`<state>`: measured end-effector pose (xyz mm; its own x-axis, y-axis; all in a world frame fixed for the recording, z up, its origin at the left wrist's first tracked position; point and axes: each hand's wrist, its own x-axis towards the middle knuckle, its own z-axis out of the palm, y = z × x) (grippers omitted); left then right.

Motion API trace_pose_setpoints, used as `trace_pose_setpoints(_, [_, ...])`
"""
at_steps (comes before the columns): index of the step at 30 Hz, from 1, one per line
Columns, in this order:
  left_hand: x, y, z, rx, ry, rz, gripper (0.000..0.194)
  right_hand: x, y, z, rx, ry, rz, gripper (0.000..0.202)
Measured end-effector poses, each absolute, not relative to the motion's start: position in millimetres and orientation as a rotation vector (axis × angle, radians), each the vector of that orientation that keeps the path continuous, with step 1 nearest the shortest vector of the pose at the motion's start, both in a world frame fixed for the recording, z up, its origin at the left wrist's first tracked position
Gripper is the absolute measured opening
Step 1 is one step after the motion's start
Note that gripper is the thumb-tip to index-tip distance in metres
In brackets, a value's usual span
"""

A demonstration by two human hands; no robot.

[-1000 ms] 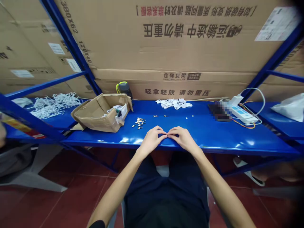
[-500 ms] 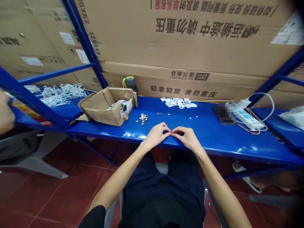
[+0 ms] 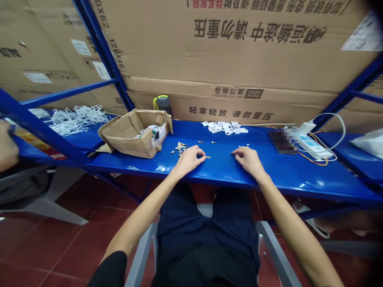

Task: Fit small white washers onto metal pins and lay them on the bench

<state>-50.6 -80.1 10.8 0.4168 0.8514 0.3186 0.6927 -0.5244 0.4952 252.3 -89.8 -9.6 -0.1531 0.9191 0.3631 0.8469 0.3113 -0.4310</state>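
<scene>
My left hand (image 3: 190, 158) pinches a thin brass-coloured pin (image 3: 208, 157) between thumb and fingertips, just above the blue table. Its far end points right, towards my other hand. My right hand (image 3: 247, 159) hovers low over the tabletop, fingers loosely bent and fingertips slightly apart, with nothing visible in them. Tiny white bits (image 3: 247, 145) lie just beyond its knuckles. Left of centre, a small heap of brass-coloured pins with pale parts (image 3: 180, 146) is partly hidden by my left hand. Two loose brass pieces (image 3: 200, 141) rest farther back.
An open cardboard box (image 3: 128, 143) with small parts stands left, before a dark bottle (image 3: 164, 104). White plastic pieces (image 3: 224, 127) lie at the back. On the right is a power strip (image 3: 314, 146) with cables. Another person's arm (image 3: 7, 145) shows far left.
My hands, which met at the fingertips near the front edge, have separated. The left moved left and back with the pin; the right moved right and back towards the white bits.
</scene>
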Motion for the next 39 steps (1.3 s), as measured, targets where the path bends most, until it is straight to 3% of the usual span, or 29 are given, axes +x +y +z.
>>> trace_pose_setpoints(8, [-42.8, -38.5, 32.9, 2.267, 1.718, 0.627, 0.013, 248.0, -69.3, -0.9, -1.573, -2.144, -0.259, 0.038])
trace_pose_setpoints(13, [-45.2, -21.0, 29.6, 2.183, 1.809, 0.617, 0.018, 206.6, -34.4, 1.7, -1.473, -2.254, -0.054, 0.037])
trace_pose_setpoints(19, [-48.8, -4.9, 32.0, 2.142, 1.857, 0.615, 0.019, 182.0, -6.6, -0.5, -1.484, -2.176, 0.143, 0.020])
trace_pose_setpoints(25, [-50.4, -18.2, 35.4, 2.189, 1.814, 0.711, 0.020, 177.3, -47.2, 2.1, -1.351, -2.223, 0.222, 0.017])
trace_pose_setpoints(28, [-50.5, -51.3, 26.3, 2.276, 1.511, 0.838, 0.018, 173.4, -81.6, -4.7, -1.259, -2.233, 0.275, 0.017])
trace_pose_setpoints(31, [-46.8, -86.9, 14.6, 2.338, 1.232, 0.741, 0.020, 171.3, -110.7, -14.3, -1.227, -2.175, 0.290, 0.020])
trace_pose_setpoints(39, [-31.5, -114.0, 4.6, 2.467, 1.305, 0.696, 0.027, 173.1, -130.7, -18.5, -1.293, -2.066, 0.374, 0.021])
